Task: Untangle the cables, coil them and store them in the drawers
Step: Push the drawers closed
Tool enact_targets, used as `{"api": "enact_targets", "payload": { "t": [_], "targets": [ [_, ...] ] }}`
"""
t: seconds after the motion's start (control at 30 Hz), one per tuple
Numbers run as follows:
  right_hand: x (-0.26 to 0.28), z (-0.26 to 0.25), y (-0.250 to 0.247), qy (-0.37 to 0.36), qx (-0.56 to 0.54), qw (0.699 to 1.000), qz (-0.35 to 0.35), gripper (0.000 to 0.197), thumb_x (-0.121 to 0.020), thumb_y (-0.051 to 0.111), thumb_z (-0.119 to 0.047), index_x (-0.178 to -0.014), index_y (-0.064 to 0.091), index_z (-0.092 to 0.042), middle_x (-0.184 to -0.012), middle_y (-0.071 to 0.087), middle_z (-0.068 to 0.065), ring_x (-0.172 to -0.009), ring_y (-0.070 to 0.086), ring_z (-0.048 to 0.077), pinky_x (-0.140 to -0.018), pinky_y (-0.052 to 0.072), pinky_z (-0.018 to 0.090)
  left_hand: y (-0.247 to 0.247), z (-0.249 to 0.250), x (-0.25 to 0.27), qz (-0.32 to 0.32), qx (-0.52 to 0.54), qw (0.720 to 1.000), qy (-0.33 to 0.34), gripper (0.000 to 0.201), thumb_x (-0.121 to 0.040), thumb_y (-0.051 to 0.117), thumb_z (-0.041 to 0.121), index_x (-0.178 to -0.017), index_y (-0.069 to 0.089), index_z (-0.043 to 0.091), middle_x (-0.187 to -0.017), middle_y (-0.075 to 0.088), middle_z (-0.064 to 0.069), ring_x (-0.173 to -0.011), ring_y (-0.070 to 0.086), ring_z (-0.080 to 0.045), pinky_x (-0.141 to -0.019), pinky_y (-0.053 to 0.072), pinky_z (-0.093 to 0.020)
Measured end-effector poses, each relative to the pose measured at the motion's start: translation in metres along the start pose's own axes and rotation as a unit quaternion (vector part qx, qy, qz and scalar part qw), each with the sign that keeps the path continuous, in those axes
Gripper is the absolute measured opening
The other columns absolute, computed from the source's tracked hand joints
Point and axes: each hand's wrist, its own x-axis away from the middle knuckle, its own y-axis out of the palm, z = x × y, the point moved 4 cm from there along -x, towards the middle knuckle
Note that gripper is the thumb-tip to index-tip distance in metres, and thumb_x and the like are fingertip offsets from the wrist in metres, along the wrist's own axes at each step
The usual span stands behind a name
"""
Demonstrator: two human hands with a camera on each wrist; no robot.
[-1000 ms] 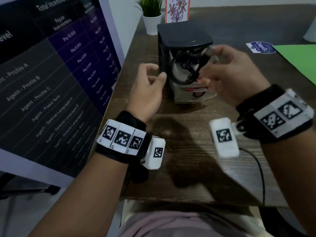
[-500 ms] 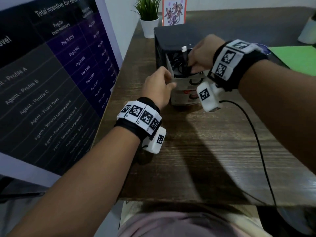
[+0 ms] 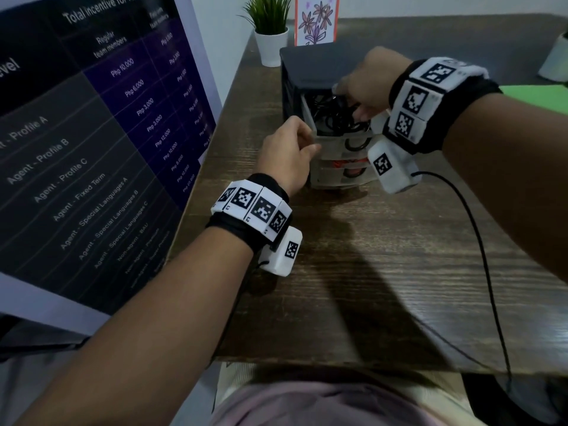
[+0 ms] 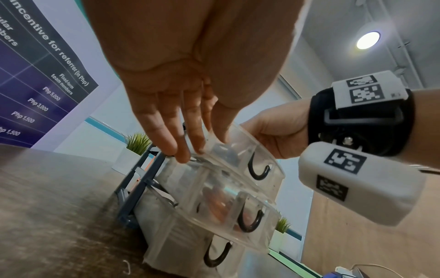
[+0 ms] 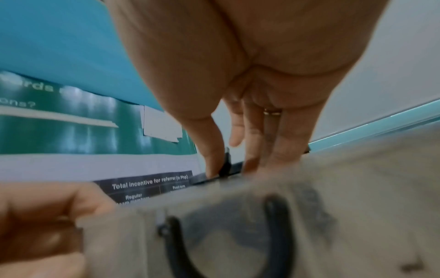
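A small black-framed drawer unit (image 3: 307, 66) stands at the back of the wooden table (image 3: 384, 272). Its clear top drawer (image 3: 307, 113) (image 4: 240, 150) is pulled out. A coiled black cable (image 3: 332, 119) lies inside it. My right hand (image 3: 361, 93) (image 5: 238, 139) reaches down into the drawer, thumb and fingers either side of the cable's end (image 5: 227, 161); its fingertips are hidden behind the rim. My left hand (image 3: 292, 149) (image 4: 171, 127) pinches the drawer's front left corner. The two clear drawers below (image 3: 344, 167) are shut, and the middle one shows something red.
A large poster board (image 3: 92, 133) leans along the table's left edge. A potted plant (image 3: 270, 35) and a flower card (image 3: 316, 20) stand behind the unit. A green sheet (image 3: 538, 96) lies at the right. A thin black wire (image 3: 479, 241) trails from my right wrist.
My right hand carried the coiled cable from in front of the unit up and down into the open top drawer. My left hand moved forward onto the drawer's corner.
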Motion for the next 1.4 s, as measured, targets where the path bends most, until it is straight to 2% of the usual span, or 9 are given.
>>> {"api": "enact_targets", "payload": {
  "t": [0.17, 0.23, 0.43, 0.63, 0.97, 1.13, 1.27, 1.33, 1.4],
  "targets": [
    [-0.002, 0.004, 0.004, -0.015, 0.039, 0.999, 0.016, 0.021, -0.084, 0.078, -0.031, -0.09, 0.068, -0.014, -0.073, 0.07, 0.004, -0.076, 0.072, 0.023, -0.067, 0.056, 0.029, 0.0, 0.0, -0.001, 0.004, -0.003, 1.0, 0.001, 0.017, -0.092, 0.066, 0.025, -0.107, 0.059, 0.02, -0.103, 0.063, 0.006, -0.096, 0.059, -0.012, -0.08, 0.046, -0.025],
    [-0.001, 0.007, 0.004, 0.002, 0.031, 0.999, 0.015, 0.021, -0.08, 0.081, -0.031, -0.09, 0.075, -0.013, -0.08, 0.073, 0.006, -0.081, 0.073, 0.022, -0.078, 0.059, 0.034, 0.0, 0.0, -0.001, 0.005, -0.006, 1.0, 0.005, 0.017, -0.092, 0.066, 0.025, -0.107, 0.059, 0.019, -0.103, 0.063, 0.005, -0.096, 0.059, -0.013, -0.082, 0.048, -0.027],
    [-0.001, -0.001, 0.002, -0.004, 0.062, 0.998, 0.027, 0.031, -0.072, 0.087, -0.029, -0.097, 0.077, -0.012, -0.095, 0.074, 0.009, -0.086, 0.07, 0.025, -0.078, 0.058, 0.036, -0.001, 0.0, -0.002, 0.006, -0.016, 1.0, 0.011, 0.018, -0.091, 0.068, 0.025, -0.106, 0.06, 0.02, -0.101, 0.064, 0.006, -0.095, 0.06, -0.011, -0.08, 0.047, -0.024],
    [-0.001, -0.008, 0.003, -0.061, 0.117, 0.991, -0.012, 0.017, -0.079, 0.081, -0.025, -0.095, 0.079, -0.028, -0.095, 0.074, 0.0, -0.086, 0.066, 0.018, -0.076, 0.05, 0.028, -0.004, 0.002, -0.005, 0.013, -0.025, 1.0, 0.011, 0.017, -0.092, 0.067, 0.024, -0.107, 0.059, 0.019, -0.098, 0.062, 0.008, -0.093, 0.059, -0.01, -0.079, 0.045, -0.023],
    [-0.001, -0.014, 0.014, -0.123, 0.155, 0.978, -0.061, 0.047, -0.099, 0.038, -0.002, -0.131, 0.063, -0.026, -0.139, 0.057, -0.003, -0.124, 0.054, 0.024, -0.096, 0.038, 0.022, -0.011, 0.003, -0.004, -0.01, -0.036, 0.999, 0.029, 0.016, -0.093, 0.064, 0.027, -0.106, 0.057, 0.02, -0.097, 0.06, 0.01, -0.093, 0.058, -0.01, -0.081, 0.047, -0.025],
    [-0.001, -0.007, 0.001, -0.116, 0.086, 0.988, -0.055, 0.04, -0.096, 0.047, 0.0, -0.12, 0.07, -0.022, -0.125, 0.068, 0.001, -0.12, 0.059, 0.021, -0.109, 0.042, 0.03, -0.03, 0.013, -0.014, 0.018, -0.013, 0.998, 0.063, 0.019, -0.093, 0.055, 0.012, -0.111, 0.056, 0.016, -0.098, 0.061, 0.005, -0.091, 0.058, -0.01, -0.08, 0.048, -0.024],
    [0.001, -0.004, -0.016, -0.121, 0.082, 0.989, 0.002, 0.032, -0.093, 0.056, -0.009, -0.104, 0.073, -0.034, -0.115, 0.07, -0.001, -0.106, 0.061, 0.017, -0.092, 0.045, 0.025, -0.042, 0.025, -0.044, 0.023, -0.062, 0.994, 0.086, 0.027, -0.093, 0.048, 0.006, -0.117, 0.056, 0.016, -0.115, 0.06, 0.0, -0.107, 0.057, -0.015, -0.093, 0.046, -0.029],
    [0.005, -0.007, -0.021, -0.146, 0.106, 0.984, 0.0, 0.028, -0.093, 0.065, -0.026, -0.12, 0.067, -0.033, -0.125, 0.066, -0.001, -0.109, 0.057, 0.014, -0.094, 0.04, 0.027, -0.042, 0.03, -0.061, 0.003, -0.121, 0.987, 0.106, 0.034, -0.097, 0.044, 0.007, -0.128, 0.053, 0.016, -0.132, 0.055, -0.003, -0.121, 0.052, -0.018, -0.101, 0.041, -0.029],
    [0.011, -0.009, -0.02, -0.167, 0.153, 0.973, -0.041, 0.059, -0.086, 0.069, -0.05, -0.139, 0.051, -0.032, -0.141, 0.054, -0.001, -0.124, 0.051, 0.017, -0.104, 0.036, 0.034, -0.04, 0.036, -0.076, -0.022, -0.184, 0.975, 0.125, 0.04, -0.1, 0.041, 0.009, -0.138, 0.048, 0.017, -0.145, 0.047, -0.005, -0.132, 0.045, -0.02, -0.107, 0.034, -0.028]
  ]
}}
